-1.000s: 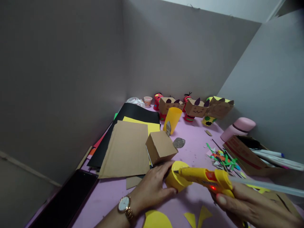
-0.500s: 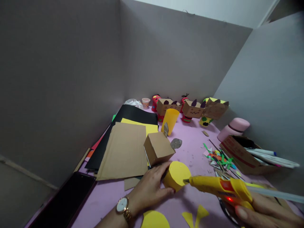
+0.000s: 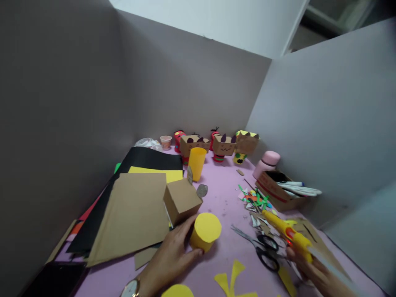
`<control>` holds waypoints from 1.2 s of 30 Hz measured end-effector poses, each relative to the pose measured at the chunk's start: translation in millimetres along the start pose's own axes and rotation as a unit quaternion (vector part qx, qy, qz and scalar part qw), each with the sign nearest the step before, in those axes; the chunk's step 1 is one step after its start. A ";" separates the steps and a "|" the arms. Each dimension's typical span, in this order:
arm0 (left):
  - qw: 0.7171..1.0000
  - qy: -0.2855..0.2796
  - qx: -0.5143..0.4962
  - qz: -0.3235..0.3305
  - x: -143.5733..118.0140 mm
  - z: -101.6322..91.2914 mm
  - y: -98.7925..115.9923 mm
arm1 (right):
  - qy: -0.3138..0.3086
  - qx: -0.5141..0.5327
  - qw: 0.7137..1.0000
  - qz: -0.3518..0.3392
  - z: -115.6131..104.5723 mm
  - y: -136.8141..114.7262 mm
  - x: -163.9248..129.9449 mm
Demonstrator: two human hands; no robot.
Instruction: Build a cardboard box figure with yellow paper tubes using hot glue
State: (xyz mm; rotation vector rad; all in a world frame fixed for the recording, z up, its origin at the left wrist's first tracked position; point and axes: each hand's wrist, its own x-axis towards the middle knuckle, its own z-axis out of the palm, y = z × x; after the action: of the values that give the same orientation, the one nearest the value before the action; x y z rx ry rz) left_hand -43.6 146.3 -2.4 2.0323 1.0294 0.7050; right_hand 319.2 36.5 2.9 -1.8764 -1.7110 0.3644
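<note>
My left hand (image 3: 177, 249) is wrapped around a short yellow paper cylinder (image 3: 207, 227) with a round yellow disc on its top. At the right, my right hand (image 3: 309, 266) grips a yellow glue gun (image 3: 286, 231) with a lit red light and a clear glue stick at its back. The gun's tip is well apart from the cylinder, over the scraps side. Just behind my left hand sits a small cardboard box (image 3: 182, 202) with leaf-shaped pieces on it. Black-handled scissors (image 3: 262, 249) lie between my hands, and yellow paper cutoffs (image 3: 230, 280) lie in front.
Brown cardboard (image 3: 133, 210) and black sheets (image 3: 151, 159) are stacked at the left. A yellow paper tube (image 3: 196, 164) stands farther back, before several cardboard figures (image 3: 224, 145). At the right are paper scraps (image 3: 255, 200), a box of markers (image 3: 278, 192) and a pink bottle (image 3: 266, 163).
My right hand has drawn the glue gun away from the yellow cylinder to the right, uncovering the scissors. My left hand still holds the cylinder. The view has turned to the right.
</note>
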 end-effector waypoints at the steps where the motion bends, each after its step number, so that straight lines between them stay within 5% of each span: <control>1: 1.000 0.001 0.011 0.000 1.2 0.2 -2.4 | 0.029 -0.021 0.999 0.018 -0.4 7.3 -5.4; 3: 0.999 0.002 0.037 0.001 4.1 0.4 -7.4 | 0.082 -0.083 0.990 0.073 -3.1 18.6 -16.1; 7: 0.996 0.006 0.088 0.011 10.2 -0.5 -16.0 | 0.063 -0.174 0.969 0.164 -11.7 28.4 -32.0; 15: 0.994 0.010 0.110 0.018 13.5 -3.1 -22.1 | 0.092 -0.195 0.968 0.126 -5.4 42.0 -33.2; 24: 1.000 0.007 0.021 0.015 3.3 -3.0 0.5 | 0.116 -0.135 0.983 0.054 -14.6 68.6 -34.8; 27: 1.000 0.007 0.000 0.009 -0.1 -2.9 6.9 | 0.126 -0.037 0.991 0.028 -18.3 24.9 -8.8; 29: 1.000 0.011 -0.006 0.004 -1.6 -2.8 9.0 | 0.029 0.046 0.998 0.012 -15.3 -24.3 17.4; 32: 1.000 0.006 -0.017 0.008 -2.7 -2.8 9.8 | -0.135 0.187 0.973 -0.022 3.0 -91.7 67.2; 36: 1.000 0.004 -0.024 0.015 -3.9 -3.1 8.7 | -0.264 0.250 0.927 -0.093 50.8 -124.8 137.5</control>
State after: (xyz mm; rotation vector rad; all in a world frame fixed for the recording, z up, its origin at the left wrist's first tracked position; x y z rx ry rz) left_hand -44.1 140.6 5.9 2.0091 0.9807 0.7464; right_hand 208.7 184.4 57.3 -1.2953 -1.8706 1.1917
